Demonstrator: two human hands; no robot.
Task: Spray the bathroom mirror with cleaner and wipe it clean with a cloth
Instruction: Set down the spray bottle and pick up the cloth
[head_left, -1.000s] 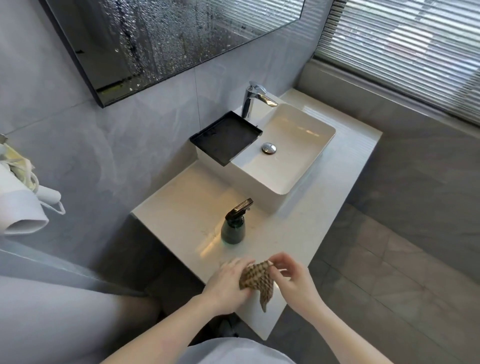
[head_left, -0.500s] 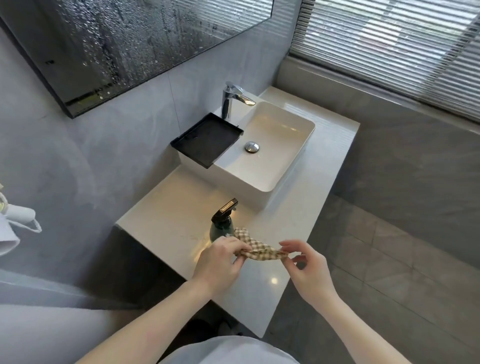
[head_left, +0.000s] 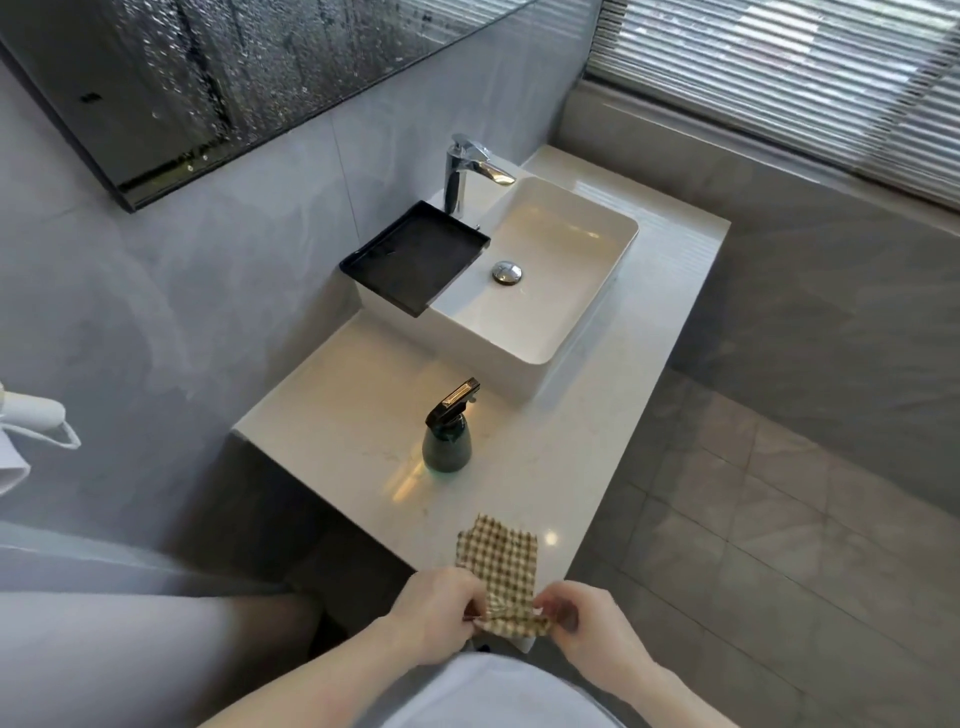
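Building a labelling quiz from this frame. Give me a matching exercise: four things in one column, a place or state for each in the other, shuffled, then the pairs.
Things
1. checked brown-and-cream cloth
2. dark green spray bottle with black trigger
3. black square tray
4. wall mirror with dark frame

Places or states
A. covered in droplets
B. resting over the white basin's left end
C. pinched by both hands at the counter's near edge
D. standing upright on the counter, untouched

Pairs: 1-C, 2-D, 3-B, 4-A

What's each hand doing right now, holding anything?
Left hand: pinches the near edge of the checked cloth.
Right hand: pinches the same edge of the cloth from the other side.
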